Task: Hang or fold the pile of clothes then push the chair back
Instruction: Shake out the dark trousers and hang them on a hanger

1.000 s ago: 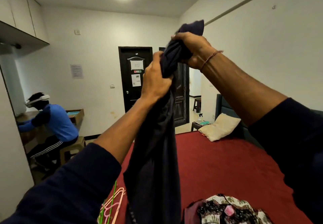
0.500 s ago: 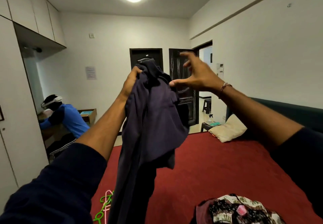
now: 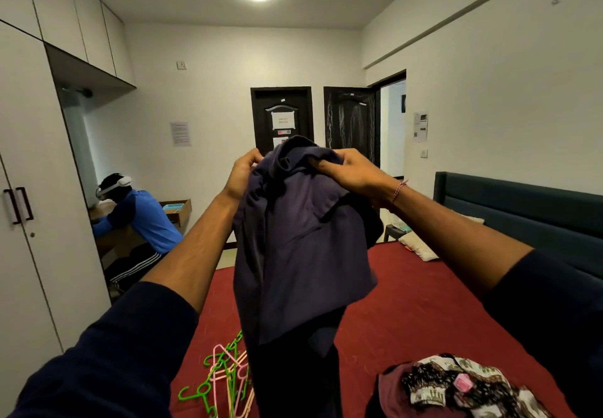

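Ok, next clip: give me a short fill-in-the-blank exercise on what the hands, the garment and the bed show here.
1. Both the left hand and the right hand grip the top of a dark ____ garment.
2. The bed cover is ____ in colour.
3. The pink and green ____ lie on the bed at lower left.
4. The patterned clothes pile lies on the bed at the lower ____ of the view.

Missing words: navy; red; hangers; right

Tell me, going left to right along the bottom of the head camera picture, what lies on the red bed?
Green and pink hangers → dark navy garment, hanging from the left hand and right hand → pile of patterned clothes.
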Demonstrator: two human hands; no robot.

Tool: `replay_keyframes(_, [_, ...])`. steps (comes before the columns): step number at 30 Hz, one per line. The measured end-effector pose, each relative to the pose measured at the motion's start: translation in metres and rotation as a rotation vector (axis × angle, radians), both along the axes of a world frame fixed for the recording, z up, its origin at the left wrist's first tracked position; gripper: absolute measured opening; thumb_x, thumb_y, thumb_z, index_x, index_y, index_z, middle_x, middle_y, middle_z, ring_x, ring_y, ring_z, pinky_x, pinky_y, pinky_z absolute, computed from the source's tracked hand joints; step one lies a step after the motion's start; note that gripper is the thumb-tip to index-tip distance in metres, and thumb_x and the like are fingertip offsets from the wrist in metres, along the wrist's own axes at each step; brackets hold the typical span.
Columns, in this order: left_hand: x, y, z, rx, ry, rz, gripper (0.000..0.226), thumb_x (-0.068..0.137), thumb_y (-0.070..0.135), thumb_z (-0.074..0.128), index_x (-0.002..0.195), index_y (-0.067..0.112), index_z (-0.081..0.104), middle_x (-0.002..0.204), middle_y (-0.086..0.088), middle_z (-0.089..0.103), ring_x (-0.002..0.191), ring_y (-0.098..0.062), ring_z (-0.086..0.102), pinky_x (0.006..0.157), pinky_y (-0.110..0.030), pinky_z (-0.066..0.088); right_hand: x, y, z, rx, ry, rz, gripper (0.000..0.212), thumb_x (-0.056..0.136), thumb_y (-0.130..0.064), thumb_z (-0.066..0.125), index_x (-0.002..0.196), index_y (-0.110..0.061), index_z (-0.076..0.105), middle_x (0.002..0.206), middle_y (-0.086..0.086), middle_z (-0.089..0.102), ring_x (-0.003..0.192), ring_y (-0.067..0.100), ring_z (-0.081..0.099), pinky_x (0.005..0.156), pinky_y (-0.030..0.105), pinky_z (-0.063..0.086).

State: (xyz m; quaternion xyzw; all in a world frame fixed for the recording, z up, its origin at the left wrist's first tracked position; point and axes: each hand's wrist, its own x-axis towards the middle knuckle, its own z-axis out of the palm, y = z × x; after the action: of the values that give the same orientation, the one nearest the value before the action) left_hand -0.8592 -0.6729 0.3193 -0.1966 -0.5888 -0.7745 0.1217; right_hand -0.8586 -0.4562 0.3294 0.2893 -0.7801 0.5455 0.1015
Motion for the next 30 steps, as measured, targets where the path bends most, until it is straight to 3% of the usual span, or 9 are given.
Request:
replay_keyframes(3, [0.009,-0.014,-0.002,-0.268,-0.223,-0.016,0.017,0.089,0.031,0.05,0.079,0.017,0.051,0.067,-0.004,0.053,0.057,-0.014,0.048,0.056,-0.026,0.038,0.004,-0.005,0.016,0.083,0.105,-0.186,0.022,0.091,-0.044,0.069,0.08,-0.026,0.074,0.079,-0.004,0.072,0.073,0.007,0.065,0.067,0.021,0.05])
replay_keyframes(5, [0.011,-0.018,-0.004,-0.331,-0.15,-0.037,0.036,0.093,0.043,0.054,0.119,0.019,0.053,0.1,-0.009,0.063,0.082,-0.022,0.064,0.071,-0.032,0.051,0.003,-0.012,0.02,0.196,0.131,-0.277,0.031,0.087,-0.052,0.07,0.076,-0.023,0.074,0.076,-0.001,0.069,0.066,0.006,0.059,0.06,0.021,0.045])
replay_keyframes(7, [0.013,-0.015,-0.004,-0.424,0.033,0.004,0.055,0.086,0.049,0.067,0.134,0.034,0.044,0.118,-0.003,0.059,0.106,-0.023,0.061,0.09,-0.035,0.049,0.002,-0.021,0.018,0.3,0.138,-0.323,0.036,0.087,-0.053,0.071,0.082,-0.018,0.076,0.079,0.003,0.069,0.065,0.008,0.057,0.054,0.02,0.041])
replay_keyframes(10, [0.019,-0.007,-0.007,-0.952,0.299,0.131,0.091,0.066,0.047,0.09,0.139,0.036,0.037,0.134,0.004,0.051,0.122,-0.012,0.054,0.099,-0.03,0.05,0.004,-0.032,0.011,0.336,0.148,-0.35,0.035,0.086,-0.053,0.072,0.082,-0.018,0.074,0.08,0.004,0.07,0.062,0.008,0.058,0.051,0.02,0.042])
replay_keyframes(12, [0.018,-0.008,-0.011,-1.064,0.355,0.205,0.086,0.07,0.036,0.09,0.137,0.028,0.037,0.132,0.004,0.052,0.121,-0.014,0.054,0.099,-0.03,0.05,0.006,-0.034,0.013,0.337,0.117,-0.32,0.034,0.086,-0.054,0.072,0.085,-0.02,0.073,0.082,0.003,0.072,0.064,0.009,0.062,0.052,0.019,0.045])
replay_keyframes(18, [0.02,-0.04,-0.003,-1.047,0.215,0.173,0.022,0.096,0.025,0.065,0.11,0.01,0.071,0.099,-0.014,0.07,0.091,-0.03,0.067,0.08,-0.036,0.054,0.011,-0.011,0.028,0.639,0.253,-0.26,0.032,0.09,-0.046,0.07,0.103,-0.017,0.069,0.098,0.003,0.068,0.09,0.019,0.066,0.076,0.029,0.053])
replay_keyframes(22, [0.029,-0.053,0.015,-1.111,0.217,0.165,0.033,0.095,0.035,0.063,0.096,0.004,0.074,0.091,-0.026,0.067,0.079,-0.04,0.062,0.068,-0.034,0.048,0.013,0.008,0.031,0.746,0.322,-0.176,0.018,0.098,-0.04,0.06,0.104,-0.023,0.059,0.106,0.0,0.063,0.096,0.016,0.06,0.085,0.035,0.051])
replay_keyframes(25, [0.035,-0.054,0.024,-0.992,0.203,0.086,0.041,0.095,0.04,0.061,0.099,0.001,0.073,0.093,-0.021,0.07,0.089,-0.034,0.066,0.083,-0.038,0.055,0.017,0.017,0.029,0.645,0.295,-0.042,0.019,0.102,-0.037,0.052,0.091,-0.026,0.063,0.086,-0.005,0.061,0.076,0.005,0.057,0.072,0.027,0.046])
replay_keyframes(30, [0.037,-0.049,0.03,-0.956,0.273,0.077,0.041,0.096,0.04,0.058,0.103,0.003,0.074,0.093,-0.016,0.072,0.087,-0.03,0.069,0.083,-0.041,0.056,0.019,0.026,0.028,0.406,0.19,0.071,0.031,0.099,-0.04,0.057,0.099,-0.012,0.07,0.098,0.018,0.069,0.086,0.019,0.066,0.077,0.034,0.052])
